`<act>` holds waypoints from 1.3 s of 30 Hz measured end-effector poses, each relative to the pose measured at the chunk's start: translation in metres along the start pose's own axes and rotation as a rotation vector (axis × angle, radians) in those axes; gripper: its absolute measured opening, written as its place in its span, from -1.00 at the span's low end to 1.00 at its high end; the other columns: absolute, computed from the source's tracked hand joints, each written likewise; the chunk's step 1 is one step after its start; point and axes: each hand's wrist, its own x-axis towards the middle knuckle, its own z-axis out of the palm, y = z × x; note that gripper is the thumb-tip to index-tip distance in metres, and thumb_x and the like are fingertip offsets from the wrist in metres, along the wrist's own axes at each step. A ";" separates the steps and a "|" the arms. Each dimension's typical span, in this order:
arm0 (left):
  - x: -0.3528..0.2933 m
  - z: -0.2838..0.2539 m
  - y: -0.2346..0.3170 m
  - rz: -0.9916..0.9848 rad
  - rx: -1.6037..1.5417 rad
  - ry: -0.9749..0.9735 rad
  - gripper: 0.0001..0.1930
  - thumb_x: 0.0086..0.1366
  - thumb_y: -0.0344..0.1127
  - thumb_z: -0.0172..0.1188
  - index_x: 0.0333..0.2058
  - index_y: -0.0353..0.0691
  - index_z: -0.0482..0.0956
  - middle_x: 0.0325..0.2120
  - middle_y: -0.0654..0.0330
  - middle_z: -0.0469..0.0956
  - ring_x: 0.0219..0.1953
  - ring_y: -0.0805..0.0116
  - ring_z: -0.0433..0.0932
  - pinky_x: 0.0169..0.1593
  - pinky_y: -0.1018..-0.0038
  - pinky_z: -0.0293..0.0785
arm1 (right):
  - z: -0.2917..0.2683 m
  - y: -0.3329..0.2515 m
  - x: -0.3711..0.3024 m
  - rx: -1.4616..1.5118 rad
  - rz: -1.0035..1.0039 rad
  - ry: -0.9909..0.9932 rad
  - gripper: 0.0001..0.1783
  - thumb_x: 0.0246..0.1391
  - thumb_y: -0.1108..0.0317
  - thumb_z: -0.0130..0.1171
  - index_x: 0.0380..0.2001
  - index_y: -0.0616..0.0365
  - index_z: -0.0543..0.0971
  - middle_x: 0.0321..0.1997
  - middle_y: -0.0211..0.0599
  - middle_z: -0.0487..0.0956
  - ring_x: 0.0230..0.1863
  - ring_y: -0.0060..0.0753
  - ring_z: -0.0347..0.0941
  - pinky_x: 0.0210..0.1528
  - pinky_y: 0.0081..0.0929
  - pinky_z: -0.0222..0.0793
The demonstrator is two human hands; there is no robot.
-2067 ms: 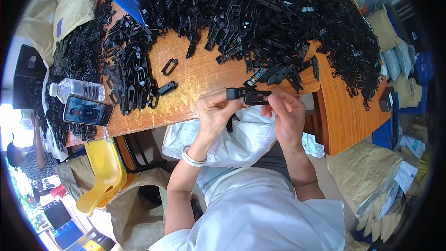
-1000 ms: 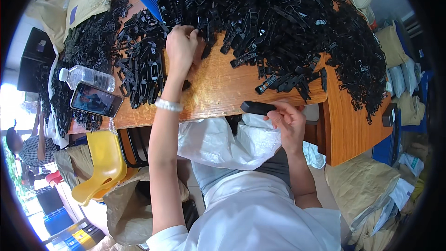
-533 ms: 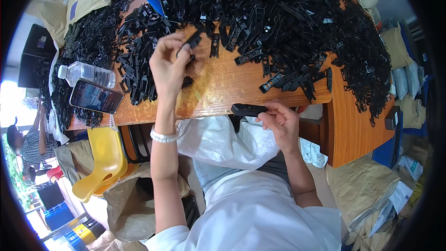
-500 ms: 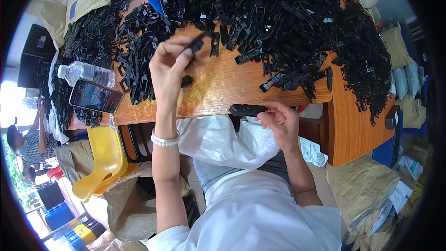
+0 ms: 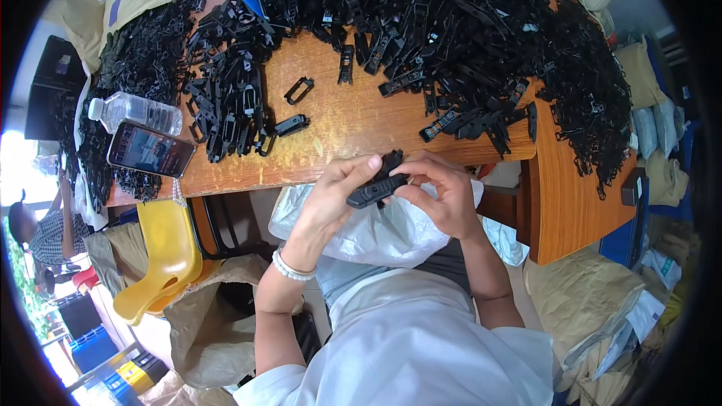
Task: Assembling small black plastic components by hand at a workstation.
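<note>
Just off the table's near edge, both hands meet over my lap. My left hand (image 5: 335,192), with a white bead bracelet at the wrist, is closed with a small black plastic piece (image 5: 392,159) by its thumb. My right hand (image 5: 440,192) pinches the end of a longer, rounded black plastic part (image 5: 368,192). The two pieces touch and cross, and the fingers partly cover where they meet. Beyond my left hand, a black open frame (image 5: 299,90) and a small black block-like part (image 5: 292,125) lie apart on the wooden table (image 5: 361,124).
Heaped black plastic parts (image 5: 466,30) cover the table's far side and both ends. A clear bottle (image 5: 143,113) and a phone (image 5: 150,152) lie at the left. A white plastic bag (image 5: 361,233) rests on my lap. A yellow chair (image 5: 167,248) stands at left; paper sacks (image 5: 583,301) are at right.
My left hand has come from over the table down to my right hand, bringing its black piece against the part there. The right hand has moved slightly left.
</note>
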 end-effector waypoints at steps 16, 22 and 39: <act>-0.020 0.007 0.003 0.640 0.972 0.037 -0.66 0.12 -0.37 0.18 -0.15 -0.44 0.44 -0.37 0.10 0.55 -0.43 0.45 0.55 -0.25 0.59 0.42 | 0.007 -0.001 -0.010 -0.383 -0.256 0.140 -0.71 -0.26 0.60 0.23 -0.34 0.27 0.49 -0.39 -0.23 0.50 -0.57 -0.54 0.36 -0.54 -0.64 0.27; -0.022 0.005 0.002 0.299 0.515 0.089 -0.65 0.35 -0.32 -0.23 -0.18 -0.52 0.44 -0.44 0.09 0.56 -0.47 0.47 0.55 -0.29 0.60 0.43 | 0.004 -0.001 -0.012 -0.355 -0.297 0.118 -0.72 -0.25 0.61 0.22 -0.35 0.28 0.49 -0.40 -0.23 0.50 -0.56 -0.53 0.36 -0.56 -0.65 0.25; -0.033 0.006 -0.010 0.702 1.052 -0.052 -0.57 0.02 -0.41 0.24 -0.11 -0.35 0.35 -0.45 -0.06 0.51 -0.42 0.02 0.54 -0.38 0.34 0.44 | -0.006 0.000 -0.011 -0.400 -0.251 0.058 -0.64 -0.25 0.52 0.21 -0.25 0.26 0.51 -0.34 -0.19 0.45 -0.32 -0.31 0.40 -0.27 -0.49 0.31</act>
